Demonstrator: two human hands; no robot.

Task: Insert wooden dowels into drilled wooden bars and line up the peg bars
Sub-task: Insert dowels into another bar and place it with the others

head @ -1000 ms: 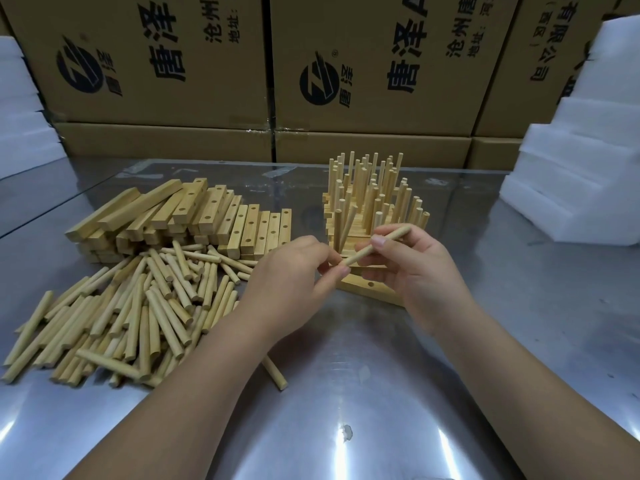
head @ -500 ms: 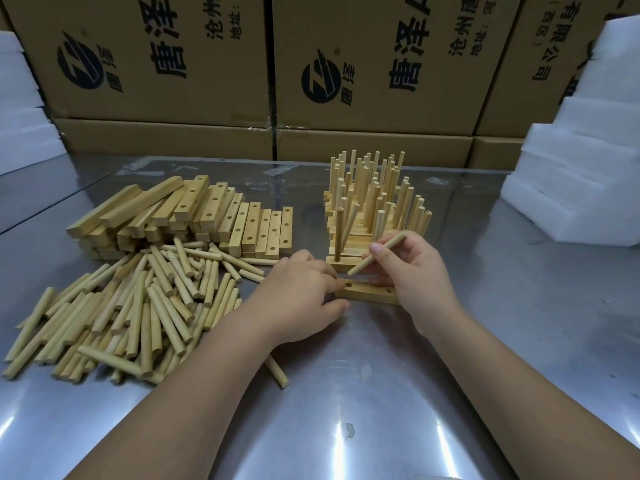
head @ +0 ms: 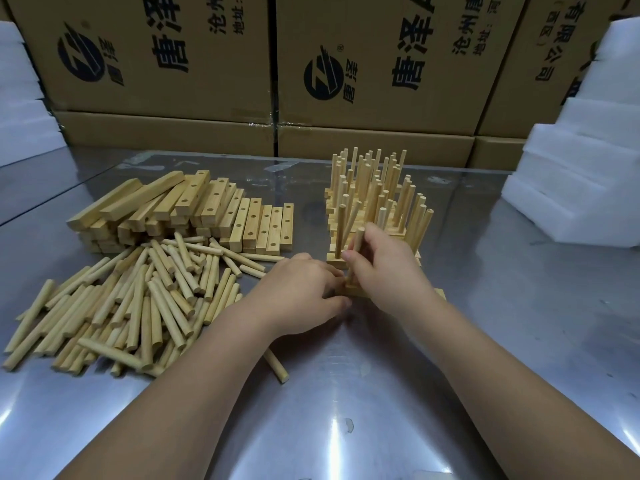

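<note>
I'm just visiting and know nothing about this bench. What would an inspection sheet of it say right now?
Surface: shiny metal table, with glare spots.
Job's things: pile of loose dowels at left; stack of drilled bars behind it; finished peg bars lined up at centre right; one bar in work lies in front of them, an upright dowel at its left end.
Clutter: one stray dowel lies apart, by the left forearm.
Hands: left hand grips the left end of the bar in work; right hand grips the upright dowel.
Cables: nothing seen.
Surroundings: printed cardboard boxes behind; white foam blocks at both sides.
</note>
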